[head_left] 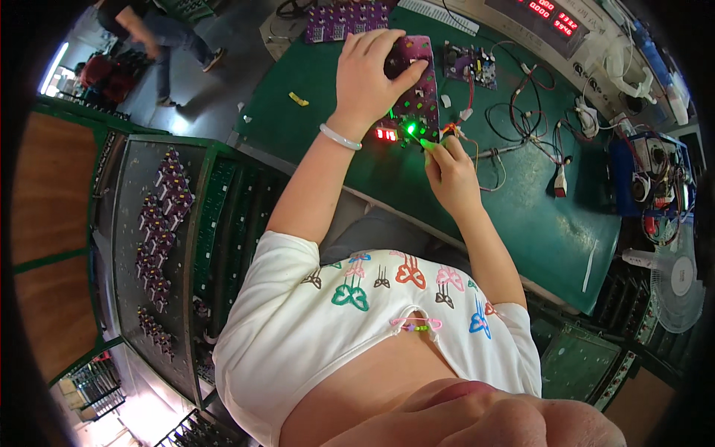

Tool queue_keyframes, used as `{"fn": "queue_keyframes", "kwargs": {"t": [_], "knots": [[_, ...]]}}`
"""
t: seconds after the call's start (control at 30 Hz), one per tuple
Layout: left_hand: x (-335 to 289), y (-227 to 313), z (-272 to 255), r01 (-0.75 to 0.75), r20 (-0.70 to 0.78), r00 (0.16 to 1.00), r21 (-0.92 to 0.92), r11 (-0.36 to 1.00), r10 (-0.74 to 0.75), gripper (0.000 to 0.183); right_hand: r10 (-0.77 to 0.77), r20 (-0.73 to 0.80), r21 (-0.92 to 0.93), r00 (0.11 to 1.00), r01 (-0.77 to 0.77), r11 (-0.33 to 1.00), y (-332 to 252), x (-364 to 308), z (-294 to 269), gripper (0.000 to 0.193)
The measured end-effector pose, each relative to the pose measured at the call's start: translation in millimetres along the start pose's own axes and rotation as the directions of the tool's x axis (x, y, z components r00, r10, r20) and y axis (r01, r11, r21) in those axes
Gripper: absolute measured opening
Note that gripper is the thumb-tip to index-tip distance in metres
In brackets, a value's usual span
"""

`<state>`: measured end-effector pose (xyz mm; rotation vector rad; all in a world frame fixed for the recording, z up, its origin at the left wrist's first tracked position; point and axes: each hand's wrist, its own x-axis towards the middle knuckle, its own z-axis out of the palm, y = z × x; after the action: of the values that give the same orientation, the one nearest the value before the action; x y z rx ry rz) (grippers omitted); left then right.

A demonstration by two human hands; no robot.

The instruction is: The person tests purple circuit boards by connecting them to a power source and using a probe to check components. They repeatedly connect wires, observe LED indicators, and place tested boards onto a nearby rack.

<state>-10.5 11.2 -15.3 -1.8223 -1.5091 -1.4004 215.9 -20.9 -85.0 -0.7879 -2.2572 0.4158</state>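
A purple circuit board [426,104] with small components lies on the green bench mat. My left hand [370,78] grips its far left part, the thumb across the top face and the fingers along the edge. A green light glows at the near end of the board, beside a small red digit display [386,134]. Close to that light, my right hand [452,173] is closed in a pinch, fingertips at the board's near edge. Something thin and dark shows at those fingertips, too small to name. Wires with a connector [451,130] sit just beyond the right hand.
Several purple boards [346,21] lie at the back left, and another circuit board [471,65] at the back. Cables [521,123] sprawl rightward below a metered instrument [547,26]. A blue crate [655,175] and fan [676,283] stand right. At left is a board-laden rack [128,238]; a person walks beyond.
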Motion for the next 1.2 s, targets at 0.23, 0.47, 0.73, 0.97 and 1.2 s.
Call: {"fn": "queue_keyframes", "kwargs": {"t": [0.23,0.47,0.73,0.97,1.2], "knots": [[3.1,5.9,-6.3,0.048,0.033,0.998,-0.041,0.998,-0.046,0.047,-0.026,-0.018,-0.021,1.000,0.025,0.999,0.7,0.0,2.9,0.013],[4.0,8.5,-9.2,0.065,0.044,0.997,-0.042,0.997,-0.063,0.048,-0.025,-0.001,-0.060,1.000,0.025,0.998,-1.0,-0.9,2.7,0.012],[3.0,10.9,-11.3,0.062,0.031,0.998,-0.037,0.997,-0.061,0.048,-0.033,0.003,-0.067,0.999,0.034,0.997,-0.9,-2.5,2.0,0.013],[2.3,9.6,-11.7,0.069,0.031,0.997,-0.042,0.997,-0.068,0.049,-0.050,-0.001,-0.091,0.999,0.050,0.995,-2.5,-1.6,1.3,0.013],[2.0,9.2,-11.5,0.064,0.023,0.998,-0.037,0.997,-0.063,0.049,-0.055,0.010,-0.116,0.998,0.055,0.992,-2.2,-1.7,0.9,0.015]]}}
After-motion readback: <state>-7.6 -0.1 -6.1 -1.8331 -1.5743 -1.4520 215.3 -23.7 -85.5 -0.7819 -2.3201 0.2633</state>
